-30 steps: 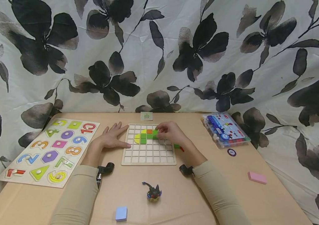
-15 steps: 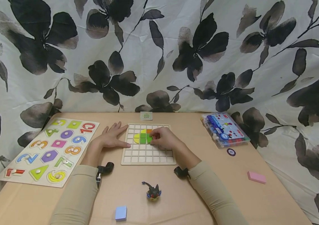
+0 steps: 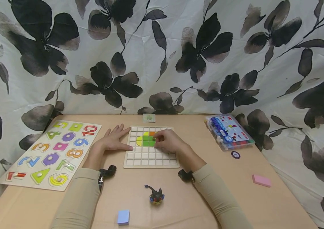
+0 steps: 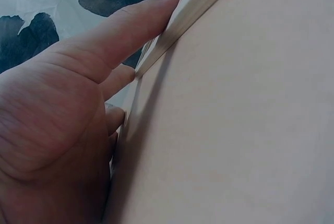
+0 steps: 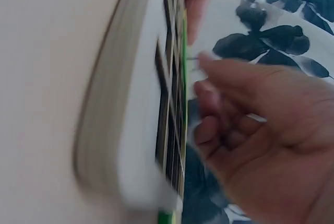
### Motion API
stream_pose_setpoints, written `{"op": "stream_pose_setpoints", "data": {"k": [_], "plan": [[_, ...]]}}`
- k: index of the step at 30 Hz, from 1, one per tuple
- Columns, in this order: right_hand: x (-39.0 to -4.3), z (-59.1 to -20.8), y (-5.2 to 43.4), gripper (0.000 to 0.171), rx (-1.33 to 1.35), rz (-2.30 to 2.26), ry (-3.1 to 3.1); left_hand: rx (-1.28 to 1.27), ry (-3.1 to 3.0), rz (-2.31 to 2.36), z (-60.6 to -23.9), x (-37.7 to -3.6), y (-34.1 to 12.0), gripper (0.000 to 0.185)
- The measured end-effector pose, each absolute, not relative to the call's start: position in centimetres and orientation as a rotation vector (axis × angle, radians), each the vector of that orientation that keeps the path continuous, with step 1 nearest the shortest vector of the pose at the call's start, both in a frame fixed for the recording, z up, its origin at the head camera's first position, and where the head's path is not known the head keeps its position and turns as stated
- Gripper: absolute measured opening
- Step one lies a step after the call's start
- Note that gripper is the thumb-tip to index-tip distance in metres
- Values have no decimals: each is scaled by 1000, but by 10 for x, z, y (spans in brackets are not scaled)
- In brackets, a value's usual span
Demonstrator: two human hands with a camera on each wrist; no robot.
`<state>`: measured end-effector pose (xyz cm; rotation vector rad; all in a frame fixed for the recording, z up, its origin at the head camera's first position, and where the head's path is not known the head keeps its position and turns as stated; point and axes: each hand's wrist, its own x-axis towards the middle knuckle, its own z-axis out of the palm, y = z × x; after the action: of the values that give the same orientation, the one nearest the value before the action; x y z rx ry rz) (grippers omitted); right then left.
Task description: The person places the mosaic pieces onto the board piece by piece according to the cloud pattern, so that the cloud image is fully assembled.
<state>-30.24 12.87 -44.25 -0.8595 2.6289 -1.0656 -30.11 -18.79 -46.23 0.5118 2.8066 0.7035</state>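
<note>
Head view — right hand (image 3: 170, 141) barely shifted on grid board (image 3: 150, 159).

Green, yellow and orange pieces (image 3: 146, 140) fill the pale wooden grid board (image 3: 150, 157).

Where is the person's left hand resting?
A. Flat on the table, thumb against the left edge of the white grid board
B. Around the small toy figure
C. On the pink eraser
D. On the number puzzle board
A: the left hand lies flat, touching the grid board edge.
</note>
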Motion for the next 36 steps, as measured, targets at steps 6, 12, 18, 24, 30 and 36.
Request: {"op": "stream_pose_setpoints", "data": {"k": [6, 12, 18, 24, 30, 36], "plan": [[-302, -422, 154, 39, -958, -1080, 2661, 492, 2797, 720, -464, -301, -187, 114], [-302, -404, 183, 37, -890, -1100, 2676, 497, 2797, 726, -463, -301, -187, 114], [-306, -401, 207, 31, -870, -974, 2617, 510, 2797, 739, -463, -299, -187, 114], [-310, -405, 223, 29, -829, -825, 2549, 524, 2798, 736, -462, -299, -188, 114], [-311, -411, 225, 26, -771, -788, 2470, 523, 2806, 711, -461, -299, -187, 113], [-310, -416, 220, 22, -776, -735, 2504, 513, 2801, 721, -461, -300, -188, 114]]}}
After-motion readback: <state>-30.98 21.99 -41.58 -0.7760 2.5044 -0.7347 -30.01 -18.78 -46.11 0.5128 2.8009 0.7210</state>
